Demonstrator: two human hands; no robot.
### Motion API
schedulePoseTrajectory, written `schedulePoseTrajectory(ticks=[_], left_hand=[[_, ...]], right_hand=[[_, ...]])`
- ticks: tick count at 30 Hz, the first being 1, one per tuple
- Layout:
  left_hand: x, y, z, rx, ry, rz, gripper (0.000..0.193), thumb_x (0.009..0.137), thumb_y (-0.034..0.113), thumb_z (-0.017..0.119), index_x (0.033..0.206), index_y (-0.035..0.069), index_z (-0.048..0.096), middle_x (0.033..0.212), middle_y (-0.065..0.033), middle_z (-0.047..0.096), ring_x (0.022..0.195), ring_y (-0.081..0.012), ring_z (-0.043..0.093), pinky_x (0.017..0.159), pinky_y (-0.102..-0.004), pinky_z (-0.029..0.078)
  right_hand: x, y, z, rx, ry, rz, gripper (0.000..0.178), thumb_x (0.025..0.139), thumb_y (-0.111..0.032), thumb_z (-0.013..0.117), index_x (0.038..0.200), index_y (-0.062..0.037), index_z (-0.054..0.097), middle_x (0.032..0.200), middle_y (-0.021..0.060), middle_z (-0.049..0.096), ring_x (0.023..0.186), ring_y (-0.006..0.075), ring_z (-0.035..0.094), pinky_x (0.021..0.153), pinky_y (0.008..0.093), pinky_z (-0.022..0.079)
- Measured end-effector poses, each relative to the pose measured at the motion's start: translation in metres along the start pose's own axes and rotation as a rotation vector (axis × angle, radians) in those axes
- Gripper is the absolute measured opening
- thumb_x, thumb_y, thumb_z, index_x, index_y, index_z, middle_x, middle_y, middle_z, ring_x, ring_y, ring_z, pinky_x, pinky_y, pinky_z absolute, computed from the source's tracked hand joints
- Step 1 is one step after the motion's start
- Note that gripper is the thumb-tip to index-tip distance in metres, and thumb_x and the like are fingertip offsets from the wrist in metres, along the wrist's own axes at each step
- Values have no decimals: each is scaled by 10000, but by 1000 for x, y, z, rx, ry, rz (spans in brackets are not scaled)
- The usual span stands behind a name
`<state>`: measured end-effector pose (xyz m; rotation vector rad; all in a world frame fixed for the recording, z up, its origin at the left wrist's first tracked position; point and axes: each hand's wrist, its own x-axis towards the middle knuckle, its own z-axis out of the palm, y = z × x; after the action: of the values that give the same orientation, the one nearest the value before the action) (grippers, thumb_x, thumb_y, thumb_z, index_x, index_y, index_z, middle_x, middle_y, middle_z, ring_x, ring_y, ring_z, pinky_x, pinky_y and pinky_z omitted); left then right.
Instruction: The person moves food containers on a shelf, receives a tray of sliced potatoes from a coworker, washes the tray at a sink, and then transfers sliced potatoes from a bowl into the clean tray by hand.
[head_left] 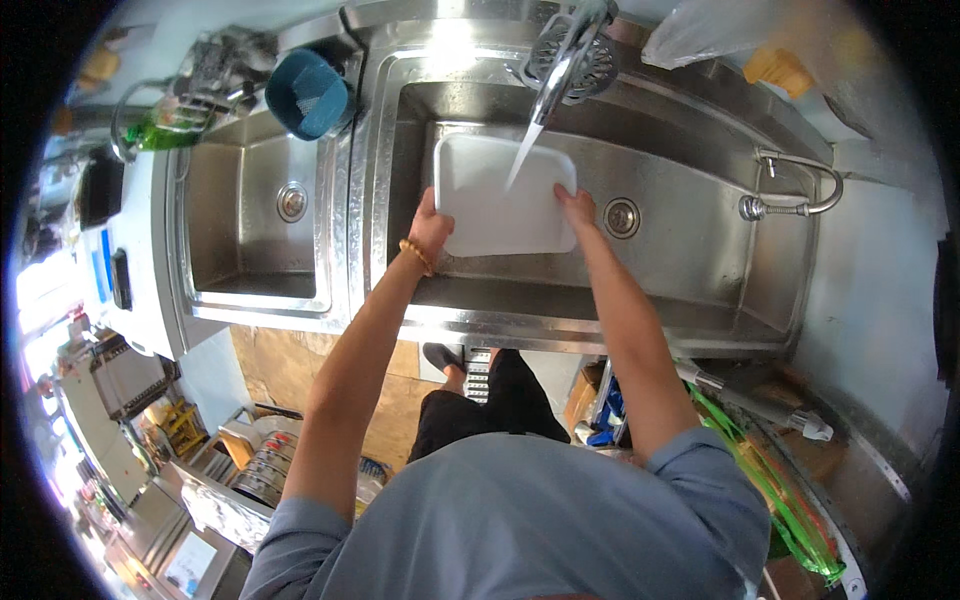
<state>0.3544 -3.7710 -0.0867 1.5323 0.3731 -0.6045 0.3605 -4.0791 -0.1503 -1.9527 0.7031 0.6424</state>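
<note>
A white rectangular plastic tray with rounded corners is held over the large steel sink. My left hand grips its left edge, a beaded bracelet on that wrist. My right hand is closed on its right edge, near the far corner. From the faucet at the back, a stream of water falls into the middle of the tray. Fingers beneath the tray are hidden.
Left of the large sink is a smaller steel sink, with a blue square container at its back corner. A dark strainer rack sits behind the faucet. A curved spray tap rises at the right, and a drain lies right of the tray.
</note>
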Motion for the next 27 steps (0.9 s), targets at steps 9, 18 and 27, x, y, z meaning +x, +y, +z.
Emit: schedulePoseTrajectory(ticks=[9, 18, 27], left_hand=[[-52, 25, 59, -83, 80, 77, 538, 692, -97, 448, 1208, 51, 432, 1050, -104, 528, 961, -190, 518, 854, -294, 432], [-54, 29, 35, 26, 300, 374, 606, 663, -106, 402, 1247, 53, 439, 1086, -81, 540, 1010, -180, 521, 896, -304, 438], [-65, 39, 75, 209, 551, 634, 644, 659, -150, 358, 1244, 73, 508, 997, -166, 639, 923, -277, 637, 838, -317, 477]], right_hand=[[7, -76, 129, -190, 676, -94, 733, 920, -488, 406, 1417, 39, 299, 1492, 263, 218, 1399, 376, 193, 1120, 546, 127], [-70, -96, 104, -149, 122, -1009, 664, 888, -380, 570, 1422, -64, 333, 1481, 261, 227, 1378, 434, 200, 1126, 533, 153], [-12, -29, 123, -148, 499, -429, 343, 926, -255, 508, 1131, 8, 587, 1131, 224, 582, 1115, 388, 523, 931, 453, 421]])
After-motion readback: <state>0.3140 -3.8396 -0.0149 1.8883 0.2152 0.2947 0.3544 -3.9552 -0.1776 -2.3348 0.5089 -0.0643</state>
